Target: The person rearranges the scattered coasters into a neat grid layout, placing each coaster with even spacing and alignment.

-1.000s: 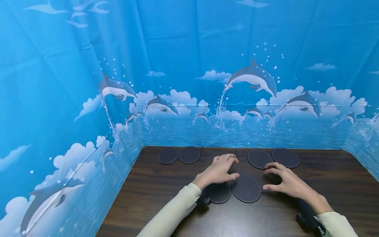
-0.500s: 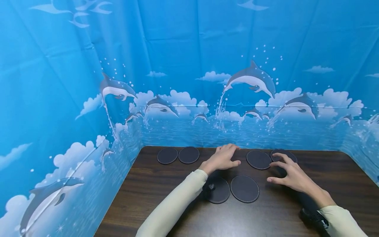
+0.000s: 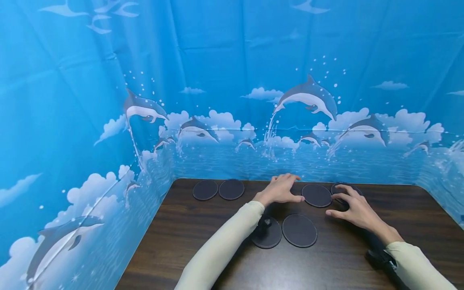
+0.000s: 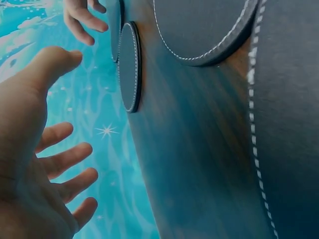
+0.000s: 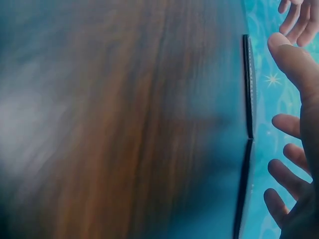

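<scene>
In the head view my left hand [image 3: 280, 190] hovers over the back middle of the table, fingers spread and loosely bent, holding nothing. Its thumb tip is close to the left edge of a round black pad [image 3: 316, 195]. My right hand [image 3: 357, 209] is above the table at the right, partly in front of another round pad [image 3: 340, 187], with its thumb and fingers apart and nothing between them. Both hands, the left [image 4: 55, 149] in the left wrist view and the right [image 5: 294, 164] in the right wrist view, show relaxed fingers above the surface.
Two round pads [image 3: 205, 190], [image 3: 231, 189] lie at the back left of the dark wooden table [image 3: 174, 233]. Nearer the front are two larger-looking pads [image 3: 268, 237], [image 3: 299, 230], the left one partly under my left wrist. A blue dolphin-print curtain [image 3: 217, 80] stands behind.
My left hand has moved back and to the right, away from the two front pads. My right hand has shifted slightly back and to the right. Both remain without anything held.
</scene>
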`<state>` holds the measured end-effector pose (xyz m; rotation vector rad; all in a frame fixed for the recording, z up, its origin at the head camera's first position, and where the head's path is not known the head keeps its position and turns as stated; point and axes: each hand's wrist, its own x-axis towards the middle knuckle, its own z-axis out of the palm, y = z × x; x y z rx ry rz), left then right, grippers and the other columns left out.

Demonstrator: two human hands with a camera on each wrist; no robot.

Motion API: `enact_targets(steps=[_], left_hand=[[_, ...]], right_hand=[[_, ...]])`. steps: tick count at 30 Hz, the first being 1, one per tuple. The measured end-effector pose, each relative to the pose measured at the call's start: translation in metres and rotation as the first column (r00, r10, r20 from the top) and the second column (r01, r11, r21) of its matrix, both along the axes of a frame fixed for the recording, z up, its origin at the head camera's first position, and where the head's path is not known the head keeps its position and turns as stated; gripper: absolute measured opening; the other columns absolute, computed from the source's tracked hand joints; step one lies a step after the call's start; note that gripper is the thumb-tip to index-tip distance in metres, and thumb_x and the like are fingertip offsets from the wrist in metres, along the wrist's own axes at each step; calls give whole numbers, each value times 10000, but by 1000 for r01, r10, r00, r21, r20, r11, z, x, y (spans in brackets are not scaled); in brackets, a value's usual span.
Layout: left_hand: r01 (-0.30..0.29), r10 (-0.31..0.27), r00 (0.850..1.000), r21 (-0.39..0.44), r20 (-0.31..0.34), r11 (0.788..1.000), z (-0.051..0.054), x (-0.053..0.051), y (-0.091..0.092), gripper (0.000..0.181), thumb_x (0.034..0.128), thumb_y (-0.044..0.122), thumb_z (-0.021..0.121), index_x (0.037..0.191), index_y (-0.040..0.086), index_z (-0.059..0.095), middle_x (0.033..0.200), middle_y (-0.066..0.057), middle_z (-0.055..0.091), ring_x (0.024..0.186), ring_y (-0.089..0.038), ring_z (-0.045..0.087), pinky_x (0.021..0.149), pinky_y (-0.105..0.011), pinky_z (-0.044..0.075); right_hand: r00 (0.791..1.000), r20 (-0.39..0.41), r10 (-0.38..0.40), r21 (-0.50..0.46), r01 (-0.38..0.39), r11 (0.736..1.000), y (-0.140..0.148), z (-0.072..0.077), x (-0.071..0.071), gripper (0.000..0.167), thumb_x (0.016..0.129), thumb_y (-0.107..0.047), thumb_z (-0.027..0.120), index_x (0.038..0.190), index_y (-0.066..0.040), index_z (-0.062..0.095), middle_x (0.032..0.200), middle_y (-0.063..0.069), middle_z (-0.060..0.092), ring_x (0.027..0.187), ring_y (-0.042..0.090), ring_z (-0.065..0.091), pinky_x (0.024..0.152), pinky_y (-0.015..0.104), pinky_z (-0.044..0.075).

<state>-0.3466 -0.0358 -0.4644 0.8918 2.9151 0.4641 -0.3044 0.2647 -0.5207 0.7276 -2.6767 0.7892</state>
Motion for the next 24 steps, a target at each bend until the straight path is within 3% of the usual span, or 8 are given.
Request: enact_targets(steps=[5, 11, 24], left_hand=[[-29, 28, 1000, -42, -11, 999, -6, -12, 11, 778, 908, 624, 672, 1551, 251, 442, 1531, 33, 428, 1383, -227, 403, 1072, -495, 309], [15, -14, 1000, -76, 7, 997, -9, -20, 23, 860, 875, 674, 676, 1565, 236, 410, 1527, 14, 436, 1368, -225, 422, 1063, -483, 319], [8, -4, 999, -87, 39, 996, -21, -22, 27, 911, 851, 687, 695, 1579, 239, 381, 1537, 26, 434, 1379, -220, 411, 1104, -493, 295]], right_hand=[[999, 44, -31, 8, 30, 1000, -9, -4, -11, 726, 799, -519, 849, 1229, 45, 693, 1441, 271, 394, 1307, 525, 336, 956, 784, 199], [994, 91, -54, 46, 50, 998, -9, -4, -20, 801, 805, -576, 818, 1283, 46, 657, 1467, 301, 361, 1333, 545, 297, 987, 782, 148], [996, 86, -30, 70, 24, 997, 6, 1, -29, 814, 809, -556, 825, 1339, 30, 625, 1480, 314, 343, 1327, 552, 295, 934, 712, 207]])
